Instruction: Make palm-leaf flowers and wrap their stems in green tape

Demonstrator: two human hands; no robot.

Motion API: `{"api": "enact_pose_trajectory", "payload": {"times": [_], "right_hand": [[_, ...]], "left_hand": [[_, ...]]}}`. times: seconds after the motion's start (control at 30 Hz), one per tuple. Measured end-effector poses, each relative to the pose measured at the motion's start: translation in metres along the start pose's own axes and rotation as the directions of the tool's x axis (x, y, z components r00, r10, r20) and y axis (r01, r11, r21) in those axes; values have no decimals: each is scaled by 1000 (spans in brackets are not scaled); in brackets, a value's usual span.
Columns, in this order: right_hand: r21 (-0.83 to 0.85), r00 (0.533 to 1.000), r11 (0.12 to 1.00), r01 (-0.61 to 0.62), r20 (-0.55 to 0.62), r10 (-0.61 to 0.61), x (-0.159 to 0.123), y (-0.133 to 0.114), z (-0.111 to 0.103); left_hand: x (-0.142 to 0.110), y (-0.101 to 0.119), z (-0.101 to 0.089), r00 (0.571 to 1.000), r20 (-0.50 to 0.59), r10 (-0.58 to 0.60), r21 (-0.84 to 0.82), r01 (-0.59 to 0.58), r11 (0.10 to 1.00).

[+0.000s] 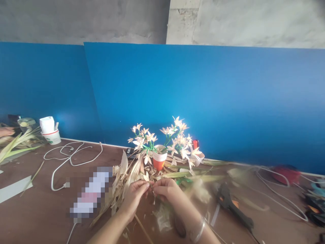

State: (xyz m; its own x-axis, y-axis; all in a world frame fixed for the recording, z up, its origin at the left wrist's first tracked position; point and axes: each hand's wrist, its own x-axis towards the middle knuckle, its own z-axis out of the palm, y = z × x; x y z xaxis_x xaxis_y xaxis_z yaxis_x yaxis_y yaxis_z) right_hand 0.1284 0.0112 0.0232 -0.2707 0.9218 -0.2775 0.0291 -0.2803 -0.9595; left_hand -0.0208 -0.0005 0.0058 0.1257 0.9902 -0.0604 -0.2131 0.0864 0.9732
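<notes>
In the head view, a small pale flower made of dried husk (146, 176) stands up from the pinched fingers of my left hand (134, 195). My right hand (166, 189) is closed beside it, its fingertips almost meeting the left ones. What the right fingers pinch is too small to make out; a thin pale strip hangs below them. Just beyond both hands, an orange and white paper cup (159, 159) holds green stems with several husk flowers (181, 140) spreading left and right. Dried corn husks (124, 183) lie around the cup and left of my hands.
A black glue gun (233, 206) lies to the right. On the left are a blurred-out power strip (90, 193), a white cable (73, 157) and a paper bowl (51, 136). Another person's hand (6, 131) shows at the left edge. A blue partition (177, 91) closes the table's back.
</notes>
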Motion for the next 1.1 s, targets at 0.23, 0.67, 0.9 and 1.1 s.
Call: {"api": "enact_pose_trajectory", "payload": {"times": [0.23,0.67,0.9,1.1], "right_hand": [[40,999,998,54,-10,-53,-6,-4,4],[44,991,997,61,-124,-55,-2,3,9],[35,988,997,66,-141,-61,-1,6,10],[44,988,998,47,-146,-40,-3,3,13]], "left_hand": [[3,-7,-2,999,-22,28,18,-27,999],[0,-5,-1,990,-68,122,163,-109,981],[-2,3,2,985,-55,165,253,-146,956],[-3,7,4,982,-57,178,235,-160,959]]}}
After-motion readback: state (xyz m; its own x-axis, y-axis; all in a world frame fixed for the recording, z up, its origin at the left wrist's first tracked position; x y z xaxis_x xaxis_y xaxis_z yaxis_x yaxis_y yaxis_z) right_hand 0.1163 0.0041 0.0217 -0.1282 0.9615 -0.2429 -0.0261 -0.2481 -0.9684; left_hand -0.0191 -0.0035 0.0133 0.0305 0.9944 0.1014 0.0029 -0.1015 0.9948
